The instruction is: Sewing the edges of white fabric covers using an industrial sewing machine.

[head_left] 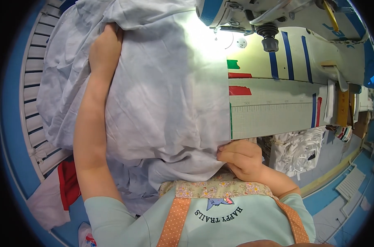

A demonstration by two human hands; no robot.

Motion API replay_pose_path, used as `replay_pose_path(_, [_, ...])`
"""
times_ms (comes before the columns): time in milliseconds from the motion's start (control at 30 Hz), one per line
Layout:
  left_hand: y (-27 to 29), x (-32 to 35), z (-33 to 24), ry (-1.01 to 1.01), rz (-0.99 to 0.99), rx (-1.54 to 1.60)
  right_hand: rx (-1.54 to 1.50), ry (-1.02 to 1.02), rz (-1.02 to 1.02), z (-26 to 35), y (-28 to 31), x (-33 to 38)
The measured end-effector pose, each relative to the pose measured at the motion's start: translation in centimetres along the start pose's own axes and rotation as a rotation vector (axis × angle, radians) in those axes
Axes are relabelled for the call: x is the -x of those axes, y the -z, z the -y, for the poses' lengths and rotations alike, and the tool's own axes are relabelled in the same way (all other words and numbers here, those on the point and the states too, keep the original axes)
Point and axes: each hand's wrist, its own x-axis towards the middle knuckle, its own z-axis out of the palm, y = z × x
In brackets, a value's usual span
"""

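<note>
A large pale grey-white cloth [154, 90] spreads over the sewing machine table and bunches into folds at the left and near me. My left hand [106, 47] reaches far across it. A fold covers those fingers, so their grip is hidden. Close to my body, at the table's front edge, my right hand [242, 158] has curled fingers pinching the cloth's near right edge. The sewing machine [244, 16] stands at the far right, its lamp lighting the cloth beside the needle area. The cloth's straight right edge lies along the machine bed.
A ruler plate [277, 109] with coloured tape strips borders the cloth on the right. Below it hangs a bundle of white strips [296, 152]. A white slatted rack [34, 82] runs along the left, with red and white fabric [67, 185] beneath.
</note>
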Motion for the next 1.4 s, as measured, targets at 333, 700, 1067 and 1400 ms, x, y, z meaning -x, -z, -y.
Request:
replay_pose_path(333, [-3.4,-6.6,1.3,0.127,0.072,-0.003,0.188,0.084,0.011,0.1,2.2,-5.4])
replay_pose_path(700, [-4.0,-11.6,1.2,0.299,-0.004,0.127,0.298,0.134,0.123,-2.3,4.3,-11.4])
replay_pose_path(1067, [2.1,-2.3,1.2,0.156,-0.094,1.038,0.255,-0.209,-0.238,-2.8,2.2,-11.9])
replay_pose_path(1400, [11.7,39.2,0.0,0.14,-0.104,0.594,-1.006,-0.725,-0.227,4.8,-7.7,-8.7])
